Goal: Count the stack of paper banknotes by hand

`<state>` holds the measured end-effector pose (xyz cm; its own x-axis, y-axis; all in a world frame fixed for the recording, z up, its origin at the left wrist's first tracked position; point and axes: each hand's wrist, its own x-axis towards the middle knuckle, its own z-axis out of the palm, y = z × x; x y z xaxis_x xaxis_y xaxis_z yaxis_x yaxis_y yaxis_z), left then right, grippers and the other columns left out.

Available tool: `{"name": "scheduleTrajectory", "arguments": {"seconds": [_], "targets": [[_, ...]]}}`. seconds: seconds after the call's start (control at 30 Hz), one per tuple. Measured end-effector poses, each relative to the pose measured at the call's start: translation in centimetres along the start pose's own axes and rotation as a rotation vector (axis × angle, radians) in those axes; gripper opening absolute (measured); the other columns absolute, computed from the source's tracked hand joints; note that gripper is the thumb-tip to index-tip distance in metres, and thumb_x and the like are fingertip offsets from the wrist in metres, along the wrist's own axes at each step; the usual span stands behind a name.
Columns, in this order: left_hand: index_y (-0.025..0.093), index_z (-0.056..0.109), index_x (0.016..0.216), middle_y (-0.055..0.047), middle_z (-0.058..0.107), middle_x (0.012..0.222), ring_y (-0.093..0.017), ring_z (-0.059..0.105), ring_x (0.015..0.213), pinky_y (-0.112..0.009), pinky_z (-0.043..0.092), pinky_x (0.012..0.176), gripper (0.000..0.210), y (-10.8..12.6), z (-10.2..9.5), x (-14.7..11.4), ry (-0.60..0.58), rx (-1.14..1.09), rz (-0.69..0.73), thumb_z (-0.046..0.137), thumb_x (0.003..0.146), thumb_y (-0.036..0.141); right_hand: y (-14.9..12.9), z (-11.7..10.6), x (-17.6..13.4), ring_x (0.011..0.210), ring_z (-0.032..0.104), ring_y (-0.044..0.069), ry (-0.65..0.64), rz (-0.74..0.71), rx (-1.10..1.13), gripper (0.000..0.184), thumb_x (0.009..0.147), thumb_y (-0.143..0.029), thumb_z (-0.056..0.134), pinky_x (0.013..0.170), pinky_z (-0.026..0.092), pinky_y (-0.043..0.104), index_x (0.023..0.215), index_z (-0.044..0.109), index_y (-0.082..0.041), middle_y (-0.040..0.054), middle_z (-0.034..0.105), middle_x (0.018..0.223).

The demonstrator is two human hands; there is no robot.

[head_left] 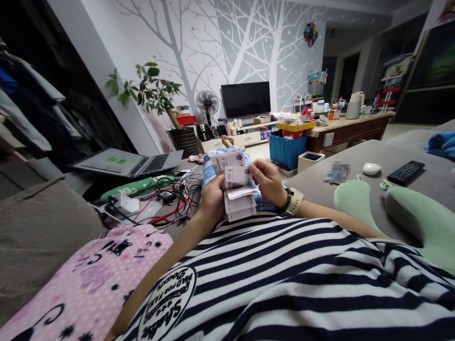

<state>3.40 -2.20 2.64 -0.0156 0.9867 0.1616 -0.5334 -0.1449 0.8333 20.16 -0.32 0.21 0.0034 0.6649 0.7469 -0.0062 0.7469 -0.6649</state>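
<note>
Several banknotes (pixel 237 176) marked with a 5 are fanned out above my lap. My left hand (pixel 212 195) is closed around their left side, with the thumb on top. At the upper right edge of the notes, my right hand (pixel 267 180) pinches a note between thumb and fingers. More pale notes (pixel 240 206) hang below in overlapping layers, close to my striped shirt (pixel 284 255). A watch with a beige strap (pixel 295 201) is on my right wrist. The blue checked cloth (pixel 209 163) over my legs lies behind the notes.
Left of my legs are an open laptop (pixel 121 161) and tangled cables (pixel 177 199). A pink patterned cloth (pixel 92 279) lies at my left elbow. On the right are a green neck pillow (pixel 415 213), a remote control (pixel 405 172) and a white mouse (pixel 371 168).
</note>
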Motion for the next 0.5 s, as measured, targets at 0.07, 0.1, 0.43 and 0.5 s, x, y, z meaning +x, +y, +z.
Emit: {"name": "scheduleTrajectory", "arguments": {"seconds": [0.07,0.1,0.43,0.5], "targets": [[0.016,0.097,0.128,-0.012,0.100,0.109,-0.044,0.097,0.124,-0.050,0.080,0.110,0.038,0.26,-0.11,-0.29,-0.006,0.026,-0.002,0.096,0.092,0.028,0.02,-0.05,-0.01,0.075,0.049,0.020,-0.007,0.001,-0.010,0.078,0.107,-0.103,0.073,0.072,0.041,0.038,0.083,0.057,-0.031,-0.0033,0.051,0.071],[0.016,0.098,0.130,-0.011,0.100,0.109,-0.044,0.098,0.124,-0.050,0.080,0.110,0.039,0.41,-0.12,-0.47,-0.009,0.038,-0.009,0.096,0.092,0.027,0.03,-0.07,-0.02,0.074,0.049,0.020,-0.008,-0.003,-0.010,0.078,0.107,-0.103,0.072,0.072,0.042,0.038,0.083,0.057,-0.031,-0.0033,0.051,0.071],[0.014,0.097,0.137,-0.012,0.101,0.115,-0.042,0.099,0.120,-0.049,0.081,0.110,0.042,0.50,0.29,-0.81,-0.006,0.004,-0.056,0.093,0.097,0.028,0.42,-0.09,-0.11,0.070,0.045,0.018,-0.011,-0.034,0.016,0.080,0.108,-0.103,0.076,0.070,0.040,0.036,0.083,0.059,-0.029,-0.0049,0.051,0.069],[0.014,0.097,0.137,-0.013,0.101,0.115,-0.041,0.099,0.119,-0.049,0.081,0.110,0.042,0.40,0.14,-0.67,-0.014,0.004,-0.057,0.094,0.097,0.027,0.49,-0.03,-0.10,0.069,0.045,0.017,-0.007,-0.046,0.036,0.080,0.108,-0.104,0.076,0.069,0.040,0.037,0.083,0.060,-0.029,-0.0053,0.051,0.069]]}}
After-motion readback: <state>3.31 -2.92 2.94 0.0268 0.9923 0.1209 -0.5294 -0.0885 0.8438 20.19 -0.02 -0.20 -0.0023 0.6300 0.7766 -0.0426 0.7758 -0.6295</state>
